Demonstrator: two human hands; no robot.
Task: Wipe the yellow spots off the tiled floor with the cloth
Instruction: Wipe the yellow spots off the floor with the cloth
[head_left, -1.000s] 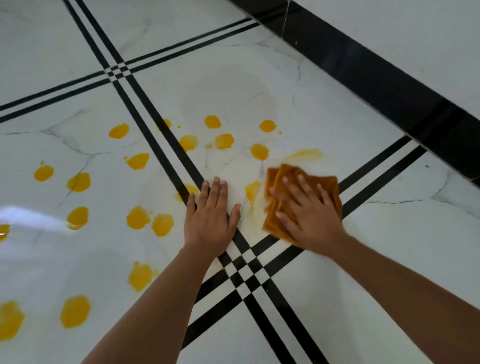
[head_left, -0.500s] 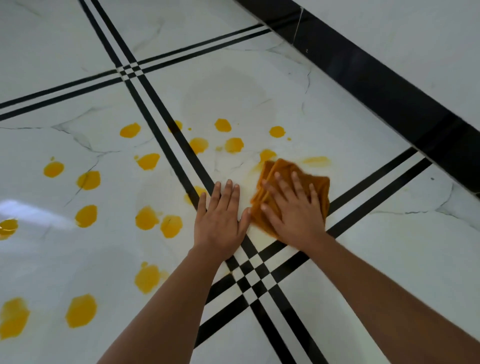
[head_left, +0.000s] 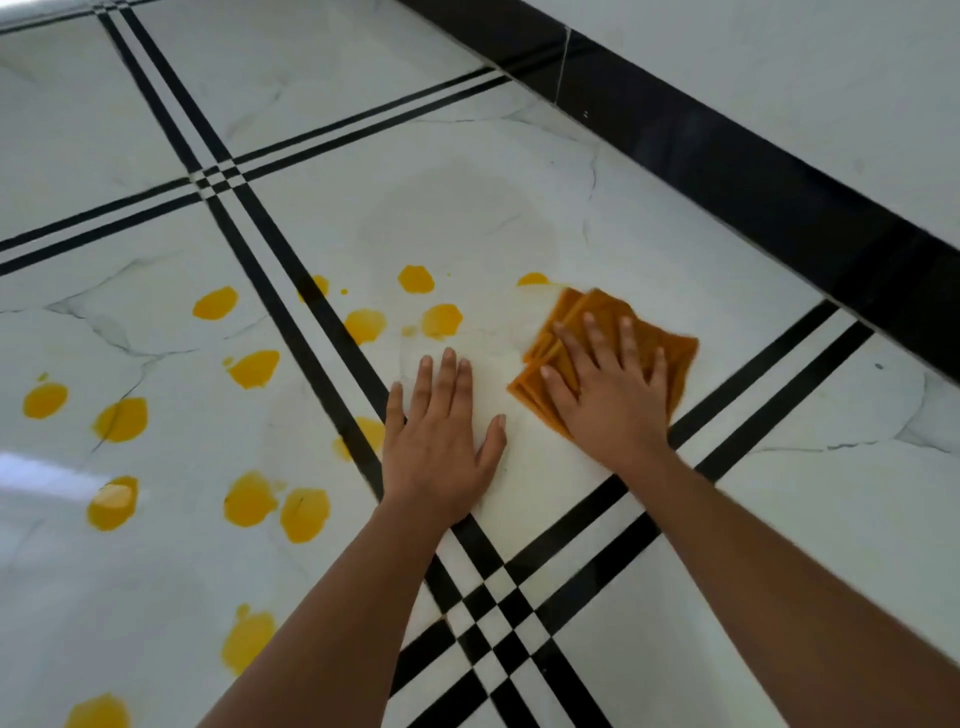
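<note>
Right hand (head_left: 608, 395) lay flat on the cloth (head_left: 600, 305), fingers straight and spread, palm pressing it to the floor (head_left: 779, 519). No curl, no pinch.

Cloth: orange-brown, folded in several layers, edges fanned out past my fingertips and on the thumb side. It sat on the white tile to the right of the long black double stripe (head_left: 291, 312), just beyond where that stripe meets a second pair at the crossing (head_left: 498, 597). Its right edge was blurred.

Left hand (head_left: 441, 441) lay flat on bare tile just beside the cloth, not touching it. Fingers were straight and close together, thumb angled toward the right hand. It held nothing.

Yellow spots (head_left: 415, 279):
- One spot (head_left: 532, 279) sat at the cloth's far corner; touching or just apart, I couldn't tell.
- Two more sat just ahead of my left fingertips.
- One straddled the double stripe, right by my left little finger.
- Most lay on the tile to the left of the stripe, well apart from the cloth, running down to the near left edge.

The tile between my hands looked dull, with a faint pale film.

Black skirting (head_left: 753, 171) ran along the wall (head_left: 831, 78) at far right.
</note>
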